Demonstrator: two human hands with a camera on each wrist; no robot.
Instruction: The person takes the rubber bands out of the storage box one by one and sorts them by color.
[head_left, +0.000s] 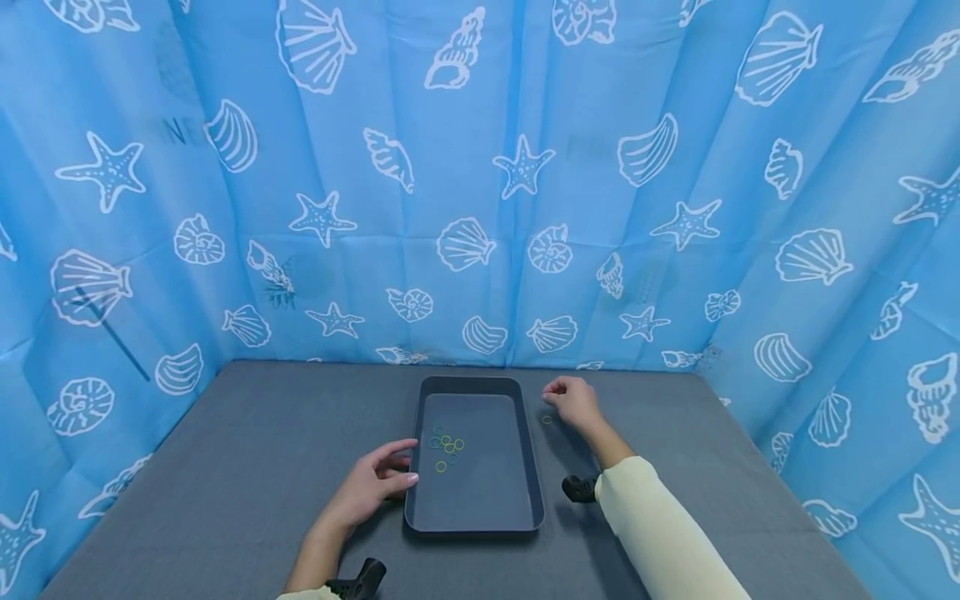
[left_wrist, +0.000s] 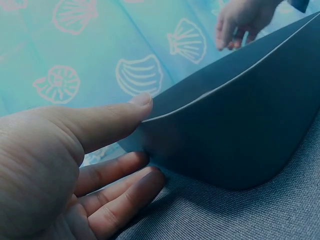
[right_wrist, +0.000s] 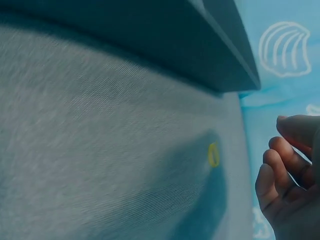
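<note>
A dark grey rectangular tray lies on the table, with several small yellow and teal rings in its left part. My left hand is at the tray's left side, fingers fairly straight; in the left wrist view the thumb touches the rim and the other fingers lie low by the outer wall. Right of the tray, my right hand hovers over the table with loosely bent fingers, and I see nothing held in the right wrist view. Below it a single yellow ring lies on the cloth.
Grey cloth covers the table. A blue curtain with white shells and starfish hangs behind it and along both sides. A black wrist device sits on my right wrist, another on my left.
</note>
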